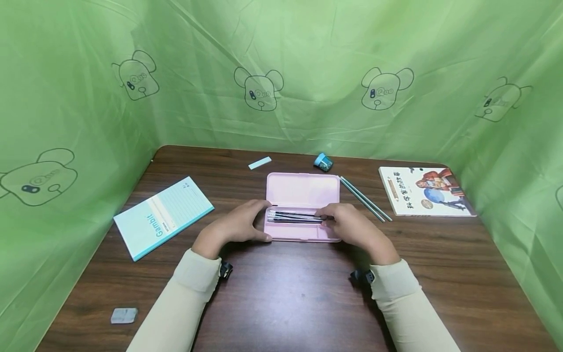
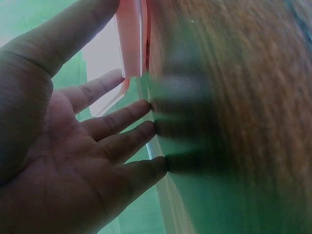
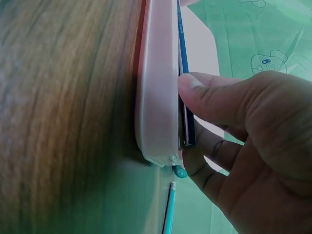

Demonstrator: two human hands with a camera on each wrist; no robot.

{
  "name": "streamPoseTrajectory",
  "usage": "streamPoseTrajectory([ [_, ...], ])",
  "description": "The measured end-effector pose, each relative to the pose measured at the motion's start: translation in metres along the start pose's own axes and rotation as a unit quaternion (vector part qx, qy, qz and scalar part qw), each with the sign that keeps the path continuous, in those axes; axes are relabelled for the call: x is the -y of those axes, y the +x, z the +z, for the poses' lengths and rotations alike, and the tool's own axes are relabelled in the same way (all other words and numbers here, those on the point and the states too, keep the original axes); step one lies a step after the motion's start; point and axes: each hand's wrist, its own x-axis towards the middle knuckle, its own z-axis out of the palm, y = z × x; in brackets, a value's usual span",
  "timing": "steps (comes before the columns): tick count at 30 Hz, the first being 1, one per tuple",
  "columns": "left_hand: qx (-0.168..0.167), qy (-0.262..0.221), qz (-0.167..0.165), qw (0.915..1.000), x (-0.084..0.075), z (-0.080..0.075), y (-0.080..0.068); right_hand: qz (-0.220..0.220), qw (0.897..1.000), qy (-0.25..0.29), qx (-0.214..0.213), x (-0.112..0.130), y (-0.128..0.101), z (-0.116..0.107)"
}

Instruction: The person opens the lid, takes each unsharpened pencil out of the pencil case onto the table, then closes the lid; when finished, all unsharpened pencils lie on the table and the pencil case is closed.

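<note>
Pencil case point(image 1: 302, 191): pink, open, mid-table.
Pencils point(image 1: 293, 217): in its near tray.
Right hand point(image 1: 349, 226): pinching their right ends.
Left hand point(image 1: 239, 227): fingers straight, seemingly steadying the case's left end.

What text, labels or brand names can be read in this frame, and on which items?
"Gambit": printed along the cover of the light blue notebook, left on the table.
Smaller lines on the notebook: too small to read.
Title on the picture book, far right: Chinese characters, upside down, too small to read reliably.
Pink pencil case, pencils, sharpener: no readable text.
</note>
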Motion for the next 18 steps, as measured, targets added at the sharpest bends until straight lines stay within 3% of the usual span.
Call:
streamPoseTrajectory([
  [4,0.001,-0.002,-0.001,1.0,-0.001,0.0,0.0,-0.009,1.0,0.013,-0.014,-0.002,-0.002,-0.004],
  [8,0.001,-0.001,0.002,1.0,-0.001,-0.001,0.0,-0.01,0.997,0.058,-0.056,-0.008,-0.007,-0.016],
  [11,-0.001,0.001,0.006,1.0,-0.001,0.0,0.0,0.026,0.989,0.091,-0.118,-0.019,-0.014,-0.029],
  [15,0.001,0.002,0.005,1.0,-0.001,0.0,0.001,0.107,0.966,0.106,-0.209,-0.039,-0.024,-0.045],
  [18,0.003,0.003,0.001,1.0,-0.001,0.0,0.0,0.151,0.955,0.091,-0.24,-0.053,-0.029,-0.05],
])
